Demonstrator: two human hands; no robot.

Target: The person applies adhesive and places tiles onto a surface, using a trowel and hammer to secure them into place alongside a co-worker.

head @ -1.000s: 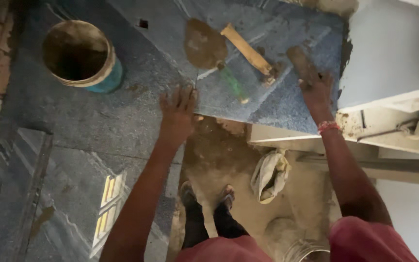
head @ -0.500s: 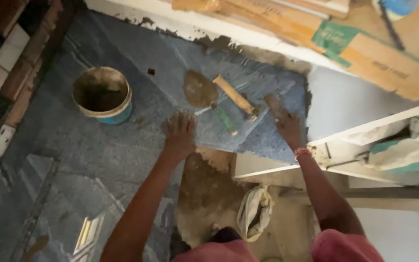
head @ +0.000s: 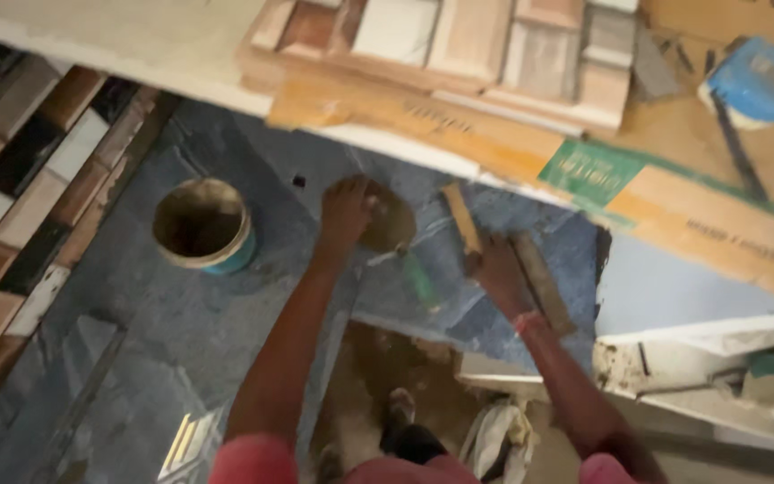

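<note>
My left hand (head: 344, 211) lies palm down on a blue-grey stone slab (head: 503, 211), its fingers at the edge of a mortar-caked trowel blade (head: 389, 224). The trowel's green handle (head: 421, 280) points back toward me. My right hand (head: 497, 269) rests on the same slab further right, between a wooden-handled float (head: 461, 218) and a long mortar-covered bar (head: 541, 282). It is blurred and seems to grip nothing. The slab's near edge overhangs a dirt-filled gap (head: 387, 367).
A dirty bucket with a teal base (head: 203, 224) stands on the stone floor to the left. Striped tiles (head: 11, 215) line the left side. Cardboard (head: 674, 193), stacked tiles (head: 494, 45) and a blue roll (head: 757, 81) lie beyond the slab. A white bag (head: 494, 439) lies by my feet.
The view has tilted up and forward, bringing the cardboard and stacked tiles into sight. My left hand has moved forward to the trowel blade. My right hand has shifted left, beside the float.
</note>
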